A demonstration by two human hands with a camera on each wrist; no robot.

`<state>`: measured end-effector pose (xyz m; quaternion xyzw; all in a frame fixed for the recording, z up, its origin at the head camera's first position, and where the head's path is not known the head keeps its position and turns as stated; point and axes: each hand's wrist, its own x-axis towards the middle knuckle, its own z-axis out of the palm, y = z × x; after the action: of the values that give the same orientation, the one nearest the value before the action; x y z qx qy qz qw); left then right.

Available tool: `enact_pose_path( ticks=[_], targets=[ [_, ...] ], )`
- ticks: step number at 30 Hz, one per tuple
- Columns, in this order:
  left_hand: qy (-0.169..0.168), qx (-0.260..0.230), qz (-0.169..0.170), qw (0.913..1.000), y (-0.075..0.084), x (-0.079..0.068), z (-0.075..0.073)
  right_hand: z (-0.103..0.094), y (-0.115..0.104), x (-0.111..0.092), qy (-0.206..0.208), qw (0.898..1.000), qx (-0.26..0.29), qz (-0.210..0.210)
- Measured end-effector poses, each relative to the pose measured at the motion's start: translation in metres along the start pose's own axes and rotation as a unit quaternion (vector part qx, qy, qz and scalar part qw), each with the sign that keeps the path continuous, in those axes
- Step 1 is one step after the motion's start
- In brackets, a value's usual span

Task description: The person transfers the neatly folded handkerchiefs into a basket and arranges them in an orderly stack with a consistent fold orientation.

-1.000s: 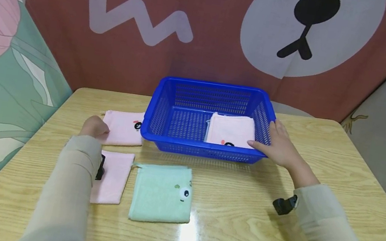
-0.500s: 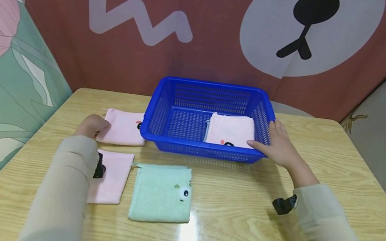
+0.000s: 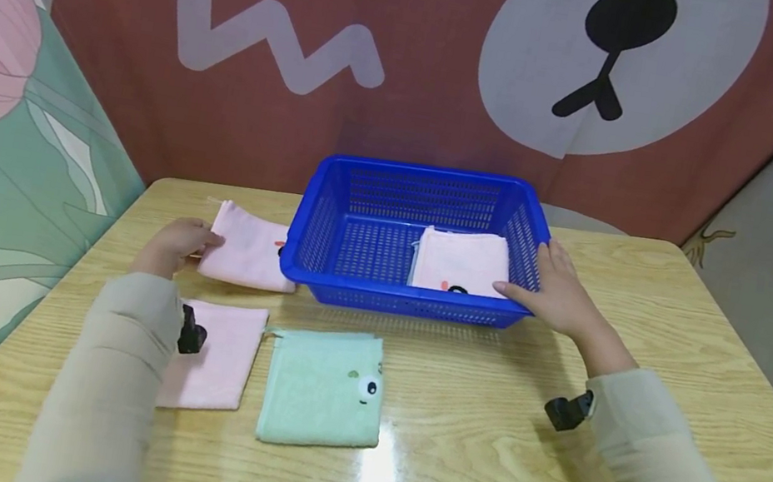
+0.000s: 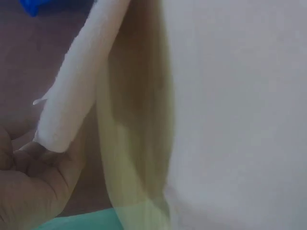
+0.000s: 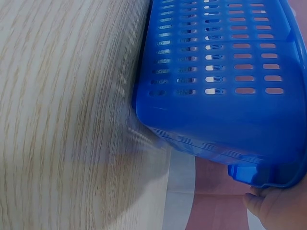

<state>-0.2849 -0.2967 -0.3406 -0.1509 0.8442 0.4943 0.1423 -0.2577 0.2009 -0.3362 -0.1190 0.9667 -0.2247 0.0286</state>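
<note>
At the left, my left hand [image 3: 177, 242] pinches the left edge of a folded pink towel [image 3: 244, 252], and that edge is raised off the table. In the left wrist view the fingers [image 4: 64, 167] are under the towel's rolled-looking end [image 4: 72, 96]. The towel's right end lies beside the blue plastic basket [image 3: 416, 292], which covers part of its printed face. My right hand [image 3: 561, 290] grips the basket's right rim, thumb over the front right corner. Inside the basket, on the right, sits another folded pink towel [image 3: 463, 257] with a bluish edge showing under it.
A second pink towel [image 3: 219, 358] lies nearer me, partly covered by my left sleeve. Right of it is a folded mint-green towel [image 3: 320, 391] with an eye design. The wooden table [image 3: 474, 457] ends at a printed cloth backdrop [image 3: 416, 52] behind the basket.
My left hand has shifted slightly left and now lifts the left edge of the pink towel, which lay flat before. The towel has slid a little right. My right hand and the basket stay put.
</note>
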Motion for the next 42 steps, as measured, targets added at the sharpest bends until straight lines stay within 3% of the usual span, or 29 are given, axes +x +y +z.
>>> enact_pose_path(
  ticks=[10, 22, 27, 33, 37, 42],
  targets=[
    [-0.038, -0.054, 0.047, 0.9967, 0.013, -0.011, -0.004, -0.001, -0.001, 0.0, 0.001, 1.0, -0.007, -0.003],
    [-0.057, -0.118, 0.069, 0.9889, 0.028, -0.017, -0.004, -0.001, -0.003, 0.0, -0.001, 1.0, -0.009, -0.008],
    [-0.05, -0.122, 0.063, 0.9893, 0.032, -0.021, -0.006, -0.002, -0.002, 0.0, 0.0, 1.0, -0.008, -0.005],
    [-0.06, -0.168, 0.102, 0.9788, 0.036, -0.027, -0.011, -0.001, -0.001, 0.001, 0.002, 1.0, -0.007, -0.006],
    [-0.022, -0.162, 0.108, 0.9805, 0.04, -0.032, -0.014, -0.001, -0.001, 0.001, 0.001, 1.0, -0.005, -0.006],
    [-0.011, -0.155, 0.106, 0.9822, 0.046, -0.037, -0.016, -0.001, 0.0, 0.0, -0.001, 1.0, -0.004, -0.005]
  ],
)
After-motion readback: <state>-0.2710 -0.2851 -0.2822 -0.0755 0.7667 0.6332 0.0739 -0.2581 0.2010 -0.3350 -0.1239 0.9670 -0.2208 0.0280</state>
